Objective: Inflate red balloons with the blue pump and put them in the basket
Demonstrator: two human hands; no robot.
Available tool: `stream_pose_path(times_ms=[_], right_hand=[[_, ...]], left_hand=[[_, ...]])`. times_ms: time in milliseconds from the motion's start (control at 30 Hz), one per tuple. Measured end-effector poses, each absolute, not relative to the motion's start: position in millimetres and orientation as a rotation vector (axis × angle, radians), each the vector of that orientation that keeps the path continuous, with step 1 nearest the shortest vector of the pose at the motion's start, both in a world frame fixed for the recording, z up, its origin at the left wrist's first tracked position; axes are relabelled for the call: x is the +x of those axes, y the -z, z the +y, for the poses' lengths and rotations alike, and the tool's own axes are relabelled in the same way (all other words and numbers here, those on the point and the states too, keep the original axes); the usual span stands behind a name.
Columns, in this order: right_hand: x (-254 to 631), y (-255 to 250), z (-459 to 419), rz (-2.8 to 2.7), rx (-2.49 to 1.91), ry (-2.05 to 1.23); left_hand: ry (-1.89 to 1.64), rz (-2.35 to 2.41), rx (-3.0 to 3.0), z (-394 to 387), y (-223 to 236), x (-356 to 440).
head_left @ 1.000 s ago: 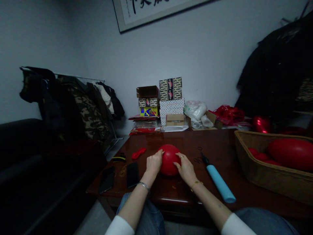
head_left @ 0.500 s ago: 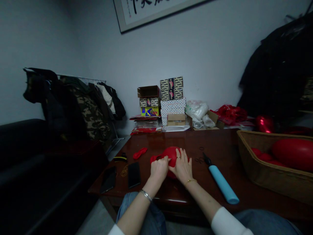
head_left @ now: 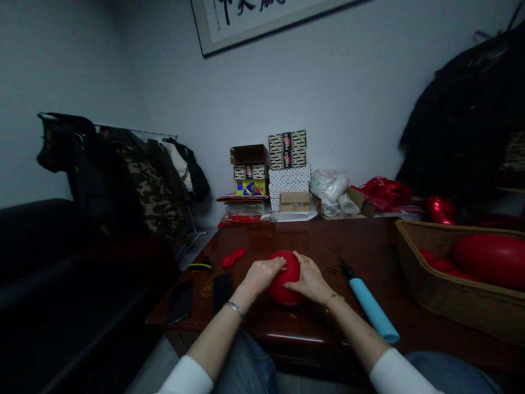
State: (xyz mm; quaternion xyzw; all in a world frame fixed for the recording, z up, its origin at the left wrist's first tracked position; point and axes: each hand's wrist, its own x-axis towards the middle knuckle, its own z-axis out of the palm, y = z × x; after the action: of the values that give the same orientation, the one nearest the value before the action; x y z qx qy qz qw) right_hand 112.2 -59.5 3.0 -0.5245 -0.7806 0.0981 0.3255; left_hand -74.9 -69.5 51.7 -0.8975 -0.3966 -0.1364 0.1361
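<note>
A dark glossy wooden table (head_left: 369,241) carries a red round balloon (head_left: 284,284), a light-blue pump tube (head_left: 372,307), a woven basket (head_left: 451,295), two dark phones (head_left: 222,290) and stacked cardboard boxes (head_left: 287,175).

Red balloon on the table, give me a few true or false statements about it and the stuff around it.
1. Both hands, left hand and right hand, rest on the red balloon. True.
2. The blue pump lies left of the balloon. False: it lies to its right.
3. The wicker basket holds red balloons. True.
4. The pump is inside the basket. False: it lies on the table.
5. A dark phone lies left of the balloon. True.
</note>
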Motion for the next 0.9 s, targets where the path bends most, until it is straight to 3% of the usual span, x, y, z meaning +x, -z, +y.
stream_pose_path(times_ms=[333,500,767,900], right_hand=[[94.7,8.5,-75.0,-2.041,-1.356,-0.233],[77.0,1.7,-76.5,-1.874,-1.502,-0.221],[85.8,-6.4,-54.4,-1.988,-1.312,-0.378],[92.4,0.9,-49.9,-2.056,-1.254,-0.428]], left_hand=[[0.2,-1.773,-2.241,-80.2,-56.7,-53.3],[0.249,-1.646,-2.315,-88.6,-57.1,-47.4],[0.48,-1.139,-2.531,-64.7,-54.4,-66.3],[0.5,-1.171,-2.608,-52.8,-39.7,-70.2]])
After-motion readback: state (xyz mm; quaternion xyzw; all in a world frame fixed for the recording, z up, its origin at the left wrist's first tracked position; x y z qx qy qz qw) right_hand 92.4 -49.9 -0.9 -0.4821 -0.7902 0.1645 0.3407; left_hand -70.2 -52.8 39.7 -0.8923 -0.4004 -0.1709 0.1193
